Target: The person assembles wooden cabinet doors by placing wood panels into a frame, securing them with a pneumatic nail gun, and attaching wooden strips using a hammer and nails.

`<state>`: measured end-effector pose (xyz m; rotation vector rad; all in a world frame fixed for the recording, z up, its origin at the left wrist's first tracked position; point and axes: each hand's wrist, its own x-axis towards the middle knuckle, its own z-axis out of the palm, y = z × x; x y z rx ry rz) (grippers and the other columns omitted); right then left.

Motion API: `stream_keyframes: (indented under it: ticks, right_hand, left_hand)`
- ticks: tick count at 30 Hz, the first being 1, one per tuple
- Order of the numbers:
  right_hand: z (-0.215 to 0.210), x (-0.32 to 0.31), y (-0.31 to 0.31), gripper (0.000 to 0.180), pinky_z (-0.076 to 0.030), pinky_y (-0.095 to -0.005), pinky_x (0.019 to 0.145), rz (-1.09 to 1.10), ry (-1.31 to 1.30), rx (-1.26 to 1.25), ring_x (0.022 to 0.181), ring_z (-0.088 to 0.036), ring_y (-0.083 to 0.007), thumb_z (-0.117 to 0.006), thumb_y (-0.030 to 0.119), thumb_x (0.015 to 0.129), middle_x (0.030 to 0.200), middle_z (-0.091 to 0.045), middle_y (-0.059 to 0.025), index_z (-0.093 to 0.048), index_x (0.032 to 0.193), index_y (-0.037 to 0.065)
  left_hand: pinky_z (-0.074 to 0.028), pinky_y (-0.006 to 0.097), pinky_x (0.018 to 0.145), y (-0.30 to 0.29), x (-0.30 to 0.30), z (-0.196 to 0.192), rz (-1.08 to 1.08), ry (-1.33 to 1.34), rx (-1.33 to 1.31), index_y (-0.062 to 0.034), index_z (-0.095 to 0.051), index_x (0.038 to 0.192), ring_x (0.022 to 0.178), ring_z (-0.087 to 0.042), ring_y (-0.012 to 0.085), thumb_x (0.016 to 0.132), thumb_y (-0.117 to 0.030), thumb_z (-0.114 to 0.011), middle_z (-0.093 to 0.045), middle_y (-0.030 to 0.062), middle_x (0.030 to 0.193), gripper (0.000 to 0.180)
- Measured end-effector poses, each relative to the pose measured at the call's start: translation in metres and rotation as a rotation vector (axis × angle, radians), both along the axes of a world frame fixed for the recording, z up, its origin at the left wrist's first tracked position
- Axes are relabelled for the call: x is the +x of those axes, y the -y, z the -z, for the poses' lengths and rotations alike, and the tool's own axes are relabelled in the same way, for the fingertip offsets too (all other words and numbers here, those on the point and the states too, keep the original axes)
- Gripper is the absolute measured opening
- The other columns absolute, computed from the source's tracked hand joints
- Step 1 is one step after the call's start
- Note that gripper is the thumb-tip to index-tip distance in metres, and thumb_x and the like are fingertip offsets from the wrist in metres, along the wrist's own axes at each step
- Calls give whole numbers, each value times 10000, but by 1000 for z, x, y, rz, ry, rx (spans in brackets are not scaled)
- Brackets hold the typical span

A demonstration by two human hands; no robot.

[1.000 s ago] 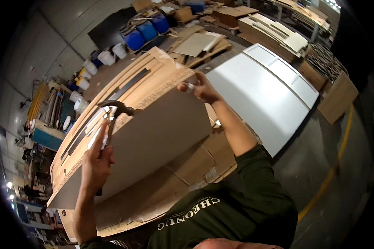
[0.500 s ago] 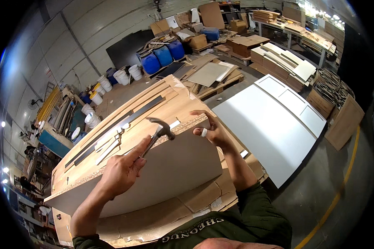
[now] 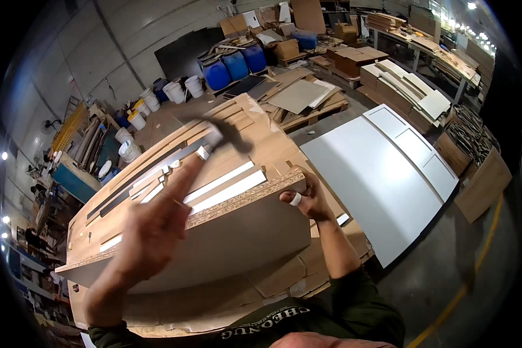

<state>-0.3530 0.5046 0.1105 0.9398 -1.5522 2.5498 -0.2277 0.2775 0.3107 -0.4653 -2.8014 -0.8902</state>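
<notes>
A claw hammer is raised above the work, its head blurred. My left hand is closed around its handle. Below it a chipboard panel stands on its long edge, grey face toward me and raw particle edge up. My right hand, with white tape around one digit, grips the panel's right end at the top corner. Behind the panel, white strips lie on a wood-coloured board. Further along the board are dark strips and short pale offcuts.
Brown cardboard lies under the panel on my side. A large white door-like panel rests at the right. Beyond stand blue barrels, white buckets, and a pallet of sheets. A yellow line crosses the floor.
The hammer has gone up from near the panel's top edge, lifted by my left hand. The panel's top has come toward me, with my right hand still on it, showing more white strips behind.
</notes>
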Motion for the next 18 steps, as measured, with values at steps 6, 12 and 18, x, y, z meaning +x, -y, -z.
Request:
stream_keyframes:
  ticks: [6, 12, 18]
  right_hand:
    - [-4, 4, 8, 193, -429, -230, 745, 12, -79, 12, 841, -526, -82, -726, 30, 778, 872, -539, -1, -616, 937, 28]
    - [-7, 8, 1, 196, -431, -219, 732, 6, -40, -59, 815, -520, -79, -716, -20, 762, 883, -534, -4, -600, 917, 9]
    - [-6, 2, 6, 242, -440, -223, 749, -61, -79, 68, 822, -519, -81, -731, 1, 765, 890, -535, -10, -590, 961, 16]
  left_hand:
    - [-434, 265, 498, -4, -5, 24, 127, 99, -411, -102, -393, 1419, 505, -488, 110, 971, -112, -432, -542, 60, 648, 450]
    - [-410, 247, 471, -9, -9, -7, 61, -19, 142, -101, -324, 1452, 480, -439, 99, 962, -78, -448, -497, 25, 626, 506]
    - [-451, 298, 546, 1, -17, 10, 47, 45, 36, -111, -358, 1428, 541, -495, 113, 958, -140, -469, -543, 77, 614, 484]
